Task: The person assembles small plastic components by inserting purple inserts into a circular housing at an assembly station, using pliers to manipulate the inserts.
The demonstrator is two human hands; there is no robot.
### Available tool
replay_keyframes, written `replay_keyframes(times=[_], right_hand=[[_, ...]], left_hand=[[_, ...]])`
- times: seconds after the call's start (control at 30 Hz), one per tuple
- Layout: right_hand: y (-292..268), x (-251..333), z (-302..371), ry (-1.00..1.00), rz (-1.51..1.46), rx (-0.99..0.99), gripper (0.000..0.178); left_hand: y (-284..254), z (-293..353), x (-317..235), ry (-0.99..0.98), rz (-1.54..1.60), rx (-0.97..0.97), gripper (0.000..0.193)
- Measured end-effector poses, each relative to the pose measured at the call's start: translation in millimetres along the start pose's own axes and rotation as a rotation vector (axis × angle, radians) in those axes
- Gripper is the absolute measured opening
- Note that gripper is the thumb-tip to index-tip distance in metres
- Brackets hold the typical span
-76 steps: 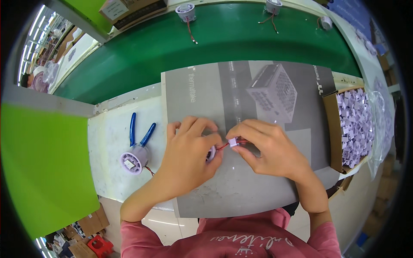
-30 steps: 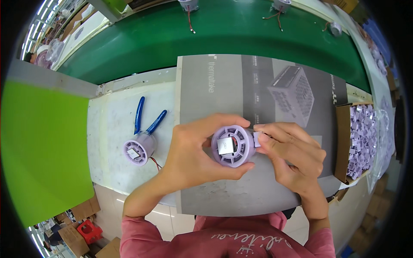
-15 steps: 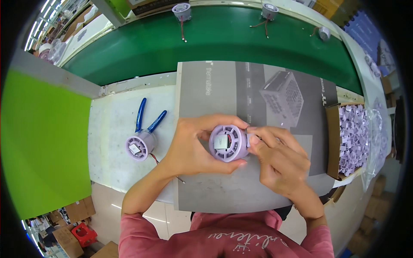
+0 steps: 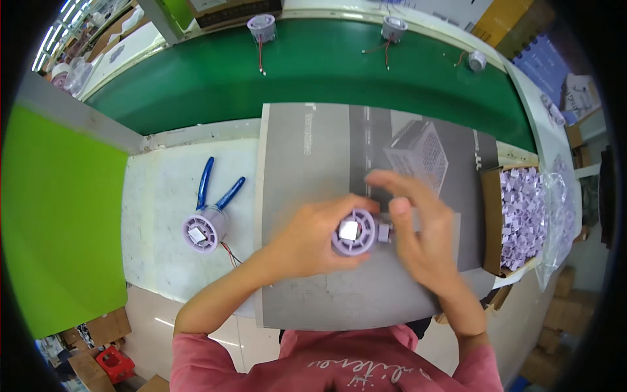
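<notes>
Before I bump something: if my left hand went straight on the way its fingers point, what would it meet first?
Probably your right hand, just right of the lilac round part your left hand holds, though depth is unclear from this view.

Under bright, even light, the hands (image 4: pixel 424 238) blur and outlying lines bend.

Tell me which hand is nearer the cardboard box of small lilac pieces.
Right. The right hand is left of the cardboard box; the left hand is farther left, around the round lilac housing.
</notes>
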State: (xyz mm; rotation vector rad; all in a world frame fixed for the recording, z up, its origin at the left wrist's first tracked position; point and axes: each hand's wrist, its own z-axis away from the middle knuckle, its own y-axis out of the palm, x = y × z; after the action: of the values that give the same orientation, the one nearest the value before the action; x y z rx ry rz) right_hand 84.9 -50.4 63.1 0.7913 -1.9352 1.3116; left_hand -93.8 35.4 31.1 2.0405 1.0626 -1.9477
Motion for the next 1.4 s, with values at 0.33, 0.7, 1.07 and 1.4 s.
replay_keyframes(times=[0.33, 0.7, 1.07, 1.4], right_hand=[[42.1, -14.5, -3.2, 0.273, -0.213, 0.17, 0.051], [42.2, -15.3, -17.7, 0.433, -0.142, 0.204, 0.053], [-53.6, 12.5, -7.8, 0.04, 0.002, -0.077, 0.022], [-211.5, -74.8, 87.8, 0.199, 0.87, -0.305, 0.015]], left_hand=[[4.8, 8.0, 16.3, 0.024, 0.05, 0.092, 0.067], [-0.9, 1.3, 15.0, -0.056, 0.076, 0.126, 0.073], [-136.7, -21.9, -28.1, -0.153, -0.207, -0.145, 0.055], [-325.9, -5.5, 123.3, -0.543, -0.686, -0.455, 0.061]])
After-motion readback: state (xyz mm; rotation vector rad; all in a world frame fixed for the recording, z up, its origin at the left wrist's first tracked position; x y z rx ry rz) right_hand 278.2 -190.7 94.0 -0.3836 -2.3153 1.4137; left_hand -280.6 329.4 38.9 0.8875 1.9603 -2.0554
